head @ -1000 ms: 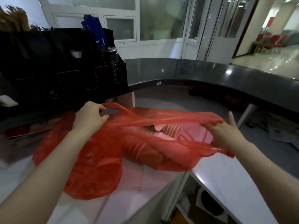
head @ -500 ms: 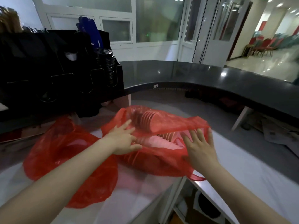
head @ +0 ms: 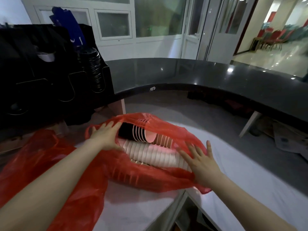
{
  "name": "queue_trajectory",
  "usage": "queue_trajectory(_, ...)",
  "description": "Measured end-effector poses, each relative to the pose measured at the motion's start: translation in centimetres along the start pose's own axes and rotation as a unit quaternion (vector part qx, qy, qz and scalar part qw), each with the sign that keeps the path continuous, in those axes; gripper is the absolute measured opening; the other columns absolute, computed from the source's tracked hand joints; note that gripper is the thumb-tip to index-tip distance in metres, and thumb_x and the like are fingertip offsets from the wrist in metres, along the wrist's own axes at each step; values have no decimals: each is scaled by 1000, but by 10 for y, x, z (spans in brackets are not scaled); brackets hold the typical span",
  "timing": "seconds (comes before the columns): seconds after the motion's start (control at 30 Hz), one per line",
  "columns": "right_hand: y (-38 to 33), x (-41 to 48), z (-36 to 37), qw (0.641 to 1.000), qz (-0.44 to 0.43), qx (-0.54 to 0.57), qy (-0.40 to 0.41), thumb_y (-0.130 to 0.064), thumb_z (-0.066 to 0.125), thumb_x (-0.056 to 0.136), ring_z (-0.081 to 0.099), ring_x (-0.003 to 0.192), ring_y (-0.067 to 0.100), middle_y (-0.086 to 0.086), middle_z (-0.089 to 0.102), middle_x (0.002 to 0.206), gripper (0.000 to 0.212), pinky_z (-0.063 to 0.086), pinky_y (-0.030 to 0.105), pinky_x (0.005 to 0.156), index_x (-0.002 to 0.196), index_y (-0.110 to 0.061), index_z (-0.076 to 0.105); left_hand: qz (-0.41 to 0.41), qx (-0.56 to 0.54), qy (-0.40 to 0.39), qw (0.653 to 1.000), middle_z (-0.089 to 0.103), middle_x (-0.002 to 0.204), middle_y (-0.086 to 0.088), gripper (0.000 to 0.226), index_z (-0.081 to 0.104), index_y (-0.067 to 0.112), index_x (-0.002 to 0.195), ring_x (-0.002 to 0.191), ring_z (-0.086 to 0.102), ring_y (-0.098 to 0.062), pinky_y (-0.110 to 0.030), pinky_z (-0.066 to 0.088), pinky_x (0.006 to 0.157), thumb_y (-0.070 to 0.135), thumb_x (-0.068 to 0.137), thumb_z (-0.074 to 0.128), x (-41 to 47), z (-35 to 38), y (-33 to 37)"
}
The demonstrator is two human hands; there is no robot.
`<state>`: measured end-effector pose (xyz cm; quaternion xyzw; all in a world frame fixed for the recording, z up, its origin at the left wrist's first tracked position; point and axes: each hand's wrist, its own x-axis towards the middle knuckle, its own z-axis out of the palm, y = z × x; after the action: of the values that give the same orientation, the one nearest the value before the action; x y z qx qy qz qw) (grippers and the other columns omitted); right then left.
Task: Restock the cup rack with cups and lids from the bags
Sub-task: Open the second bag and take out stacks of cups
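Hands (head: 106,139) (head: 202,165) spread bag (head: 166,125) wider, baring cups (head: 155,155).

- Two red translucent plastic bags: one near left (head: 41,155), one centre (head: 150,179).
- Three visible nested paper-cup stacks: black (head: 138,135), white (head: 155,155), brown (head: 164,140).
- One black cup rack (head: 50,80), far left.
- One black lid stack (head: 95,70).
- Two hands: left hand (head: 105,139), right hand (head: 203,165).
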<state>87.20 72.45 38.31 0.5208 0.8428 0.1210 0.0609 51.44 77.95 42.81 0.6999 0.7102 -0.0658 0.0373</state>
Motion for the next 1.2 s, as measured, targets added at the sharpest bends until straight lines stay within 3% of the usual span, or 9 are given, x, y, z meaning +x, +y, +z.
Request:
queue_trajectory(0.07,19,15,-3,999,35,-5,2,-40,56,88,3,148,24,4,3,161,102,-34,61,95,143,-36,-30,-5,-18,-4,1000,25,152,-3,125,2,33,149,137,31,-31,-55,31,106,60,54,79,8,3,1)
queue_trajectory(0.2,37,49,-18,998,35,38,20,-19,55,81,20,143,21,-1,27,154,82,-24,63,102,150,-32,13,-11,-88,-24,996,34,145,-9,126,3,28,150,127,44,-31,-38,43,100,47,55,84,26,6,2)
queue_trajectory(0.4,4,93,-50,971,-79,157,164,-16,59,73,53,117,20,-6,65,111,50,-2,56,112,122,-25,61,-49,-164,-57,984,31,146,-10,126,9,24,151,129,42,-27,-32,41,102,39,53,87,36,11,-1)
queue_trajectory(0.53,-12,120,-48,961,-100,203,162,-28,60,84,50,121,18,-8,62,121,41,6,54,113,125,-27,58,-58,-189,-50,979,30,147,-10,122,13,22,150,131,40,-26,-32,39,104,38,55,87,33,16,0)
queue_trajectory(0.67,-32,146,-43,960,-80,250,101,-47,59,86,43,126,18,-5,56,128,57,2,53,113,136,-25,44,-47,-227,-8,973,31,147,-10,120,13,23,151,133,37,-23,-27,36,104,38,57,86,19,25,4)
queue_trajectory(0.8,-53,156,-42,956,-50,278,78,-36,62,86,49,123,22,2,62,117,31,-13,60,109,111,-20,54,-24,-288,13,957,23,153,-5,108,15,23,150,138,28,-17,-15,25,103,34,66,82,6,33,3)
queue_trajectory(0.9,-57,148,-45,951,-36,291,103,-26,60,87,58,103,23,-2,64,91,10,-19,58,108,92,-21,52,-5,-427,11,904,31,148,10,86,29,35,144,133,33,-9,-6,28,97,28,74,79,-1,31,-7)
queue_trajectory(1.03,-55,125,-56,933,-18,327,150,-15,61,86,63,80,21,-7,58,65,16,-12,57,112,89,-25,48,2,-598,47,800,49,136,13,76,39,40,134,122,50,-2,-20,45,95,31,70,80,-13,29,-16)
queue_trajectory(1.2,-42,86,-71,910,-75,367,179,-17,66,86,60,72,16,-7,62,71,14,-11,51,115,90,-19,53,-19,-643,79,762,55,121,21,55,45,36,131,103,56,13,-5,44,78,46,80,61,-18,28,-6)
